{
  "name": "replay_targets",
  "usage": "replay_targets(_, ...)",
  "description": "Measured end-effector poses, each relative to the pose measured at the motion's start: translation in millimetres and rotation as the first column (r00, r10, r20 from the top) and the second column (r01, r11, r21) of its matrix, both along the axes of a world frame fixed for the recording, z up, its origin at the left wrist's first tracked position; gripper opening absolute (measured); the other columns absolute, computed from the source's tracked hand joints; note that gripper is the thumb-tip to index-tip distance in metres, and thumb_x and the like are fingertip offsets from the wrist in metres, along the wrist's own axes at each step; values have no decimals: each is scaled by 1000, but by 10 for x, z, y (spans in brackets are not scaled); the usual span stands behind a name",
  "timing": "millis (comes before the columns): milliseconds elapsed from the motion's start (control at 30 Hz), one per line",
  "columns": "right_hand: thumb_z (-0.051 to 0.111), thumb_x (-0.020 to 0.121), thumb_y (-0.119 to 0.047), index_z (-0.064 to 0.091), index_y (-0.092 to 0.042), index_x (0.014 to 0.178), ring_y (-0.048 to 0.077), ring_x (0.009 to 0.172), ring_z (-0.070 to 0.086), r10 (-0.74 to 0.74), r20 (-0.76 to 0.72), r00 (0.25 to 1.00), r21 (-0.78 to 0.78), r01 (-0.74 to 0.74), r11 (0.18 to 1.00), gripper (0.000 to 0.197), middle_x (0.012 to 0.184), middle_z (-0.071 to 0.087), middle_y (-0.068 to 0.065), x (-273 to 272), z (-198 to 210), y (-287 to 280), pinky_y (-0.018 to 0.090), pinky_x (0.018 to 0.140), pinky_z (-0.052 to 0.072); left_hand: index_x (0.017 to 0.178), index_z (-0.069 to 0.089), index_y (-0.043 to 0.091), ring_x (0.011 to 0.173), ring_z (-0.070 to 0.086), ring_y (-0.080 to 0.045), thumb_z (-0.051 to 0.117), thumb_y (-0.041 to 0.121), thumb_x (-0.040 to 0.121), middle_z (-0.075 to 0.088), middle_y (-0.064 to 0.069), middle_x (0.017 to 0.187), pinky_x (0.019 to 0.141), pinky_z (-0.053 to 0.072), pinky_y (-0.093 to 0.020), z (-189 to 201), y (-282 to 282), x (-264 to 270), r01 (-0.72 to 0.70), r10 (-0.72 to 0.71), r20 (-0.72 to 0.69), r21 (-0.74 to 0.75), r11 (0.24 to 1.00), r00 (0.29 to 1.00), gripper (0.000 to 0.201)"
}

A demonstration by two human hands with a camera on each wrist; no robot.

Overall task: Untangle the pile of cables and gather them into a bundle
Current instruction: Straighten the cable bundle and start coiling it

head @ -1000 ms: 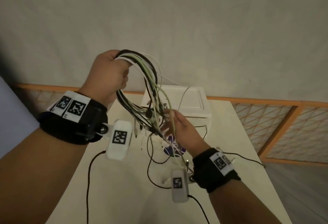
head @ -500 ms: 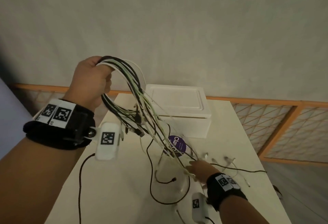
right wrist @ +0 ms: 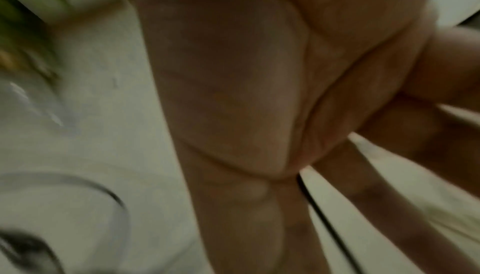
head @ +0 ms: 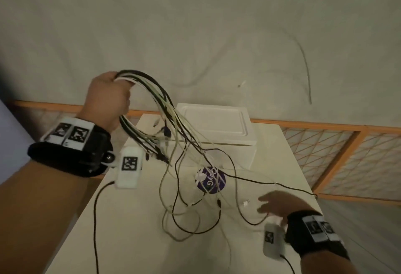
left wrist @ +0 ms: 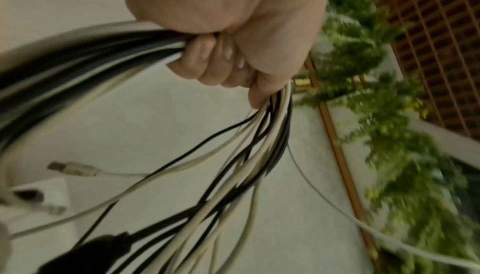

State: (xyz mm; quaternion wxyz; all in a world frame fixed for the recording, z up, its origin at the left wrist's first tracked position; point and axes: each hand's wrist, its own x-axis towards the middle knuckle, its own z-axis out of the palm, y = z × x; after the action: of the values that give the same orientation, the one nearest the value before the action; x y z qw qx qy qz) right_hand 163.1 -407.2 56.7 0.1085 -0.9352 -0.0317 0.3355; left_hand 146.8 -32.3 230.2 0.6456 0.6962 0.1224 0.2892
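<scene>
My left hand point(head: 109, 97) is raised above the table's far left corner and grips a looped bundle of black and white cables point(head: 152, 97). In the left wrist view the fingers point(left wrist: 207, 60) curl tightly round those cables point(left wrist: 259, 145). The strands hang down and trail into loose loops point(head: 191, 215) on the white table point(head: 130, 241). My right hand point(head: 273, 204) hovers low over the table's right side with fingers spread, next to a small white plug point(head: 246, 203). In the blurred right wrist view its straight fingers point(right wrist: 350, 186) hold nothing; a black cable point(right wrist: 324, 217) runs beneath them.
A white foam box point(head: 217, 126) sits at the table's far end, and a round purple lid point(head: 211, 179) lies in front of it under the strands. An orange-framed lattice railing point(head: 338, 145) runs behind and to the right. Black wrist-camera leads point(head: 94, 219) hang near both forearms.
My right hand let go of the hanging strands, dropped to the table and slid right. My left hand moved slightly left with the bundle, and more cable now lies on the table.
</scene>
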Motion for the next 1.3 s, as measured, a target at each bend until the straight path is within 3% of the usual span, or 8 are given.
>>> replay_targets(200, 66, 83, -48, 62, -39, 111, 4, 47, 58, -122, 411, 903, 527, -126, 841, 30, 66, 70, -4, -274, 1385, 527, 20, 56, 46, 75, 67, 9, 54, 43, -15, 55, 31, 69, 50, -1, 58, 55, 34, -29, -149, -409, -31, 69, -46, -65, 418, 906, 997, 26)
replay_targets(300, 71, 80, -43, 61, -31, 106, 3, 64, 58, -449, 672, 588, 733, -448, 512, 31, 75, 66, -13, -487, 1568, 877, 22, 62, 44, 71, 66, 12, 55, 49, -14, 62, 25, 76, 57, -1, 60, 58, 40, -30, -261, -594, -63, 138, -94, -109, 542, 829, 990, 15)
replay_targets(367, 74, 76, -42, 47, -24, 132, 8, 104, 55, -376, 811, 448, 584, -586, 562, 65, 117, 60, -8, -510, 1504, 1121, 20, 88, 42, 66, 61, 18, 54, 50, -14, 64, 15, 81, 55, 3, 58, 56, 39, -30, -349, -735, -116, 225, -153, -169, 604, 765, 974, 15)
replay_targets(600, 60, 91, -26, 59, -16, 99, 10, 68, 61, -217, 535, 816, 751, -342, 566, 12, 74, 64, -4, -187, 799, 1304, 31, 66, 51, 61, 59, 20, 49, 42, -2, 60, 13, 76, 50, 10, 50, 51, 32, -24, -506, -735, -285, 306, -281, -123, 455, 836, 952, 16)
replay_targets(700, 55, 93, -25, 55, -16, 81, 9, 58, 52, -183, 629, 756, 662, -397, 635, 15, 63, 53, -6, -149, 712, 1259, 25, 57, 44, 82, 67, 15, 49, 48, -5, 73, 13, 81, 55, 9, 53, 53, 40, -23, -614, -644, -332, 479, -373, -341, 313, 820, 863, 6)
replay_targets(933, 54, 91, -24, 56, -13, 97, 24, 70, 56, 56, 770, 636, 367, -512, 777, 12, 77, 61, 6, -134, 756, 1287, 35, 61, 42, 142, 27, 43, 127, 37, 1, 90, 42, 55, 42, 21, 136, 104, 33, -25, -617, -478, -444, 543, -305, -466, 555, 630, 830, 108)
replay_targets(1100, 59, 84, -19, 60, -10, 114, 29, 79, 63, 157, 851, 502, 221, -612, 759, 31, 91, 68, 10, -228, 721, 1449, 34, 64, 46, 111, 50, 33, 87, 61, -8, 73, 31, 70, 65, 13, 96, 78, 52, -33, -623, -759, -413, 601, -285, -537, 765, 231, 794, 47)
replay_targets(1300, 61, 77, -17, 57, -16, 109, 22, 69, 61, 45, 807, 589, 346, -533, 773, 33, 82, 66, 2, -234, 483, 1314, 33, 60, 50, 86, 64, 26, 79, 60, -15, 66, 25, 84, 63, 8, 80, 67, 46, -31, -734, -730, -324, 493, -176, -461, 794, 356, 870, 3)
